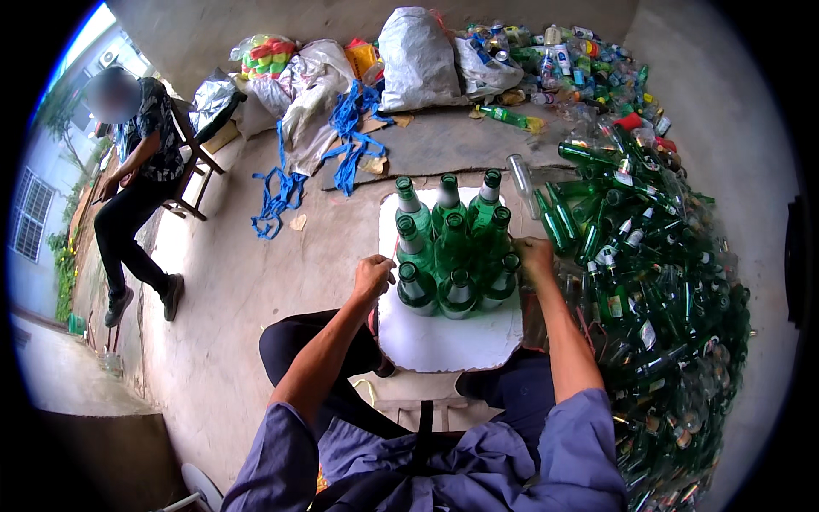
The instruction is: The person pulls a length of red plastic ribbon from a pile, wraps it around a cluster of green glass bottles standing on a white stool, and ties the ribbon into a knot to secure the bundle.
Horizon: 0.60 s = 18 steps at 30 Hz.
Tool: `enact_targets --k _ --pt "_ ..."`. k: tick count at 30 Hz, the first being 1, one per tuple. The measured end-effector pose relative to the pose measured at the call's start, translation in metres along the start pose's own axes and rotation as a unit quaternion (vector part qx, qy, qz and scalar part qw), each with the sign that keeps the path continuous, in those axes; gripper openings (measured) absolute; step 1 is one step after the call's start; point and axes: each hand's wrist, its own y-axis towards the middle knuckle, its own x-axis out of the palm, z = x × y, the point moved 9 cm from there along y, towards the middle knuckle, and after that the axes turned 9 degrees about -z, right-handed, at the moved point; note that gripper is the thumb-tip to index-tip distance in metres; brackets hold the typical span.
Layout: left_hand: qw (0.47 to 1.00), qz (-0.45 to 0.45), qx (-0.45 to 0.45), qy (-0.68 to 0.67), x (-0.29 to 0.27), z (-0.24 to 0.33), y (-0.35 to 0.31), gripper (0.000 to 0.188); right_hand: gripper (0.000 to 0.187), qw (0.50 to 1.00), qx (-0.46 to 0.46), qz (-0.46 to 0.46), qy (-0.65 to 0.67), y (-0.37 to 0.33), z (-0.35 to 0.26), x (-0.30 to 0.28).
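Observation:
Several green glass bottles [453,245] stand upright, packed in a square block on a white board [452,346] in front of me. At the block's near left side is my left hand [374,276], its fingers curled together; what they hold, if anything, is too small to name. My right hand [535,258] is closed beside the right-hand bottles, its fingertips partly hidden, and I cannot make out what is in it. A thin reddish line shows by the bottles near each hand.
A large heap of green bottles [648,282] lies along my right. One clear bottle [522,183] lies beyond the board. White sacks [418,64] and blue straps [345,141] lie farther back. A seated person [149,171] is at the left on a wooden chair [192,162].

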Motion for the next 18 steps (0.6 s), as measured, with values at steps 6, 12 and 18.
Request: enact_targets --k 6,12,18 --pt "0.999 0.013 -0.007 0.031 0.002 -0.013 -0.016 0.019 0.025 0.999 0.044 -0.013 0.018 -0.002 0.019 0.003" --pt "0.998 -0.015 -0.043 -0.035 0.018 -0.042 -0.038 0.02 0.023 0.993 0.099 -0.039 -0.041 -0.03 0.031 0.009" --pt "0.995 -0.028 -0.068 -0.068 0.032 -0.063 -0.055 0.02 0.018 0.991 0.04 -0.033 -0.125 -0.046 0.037 0.011"
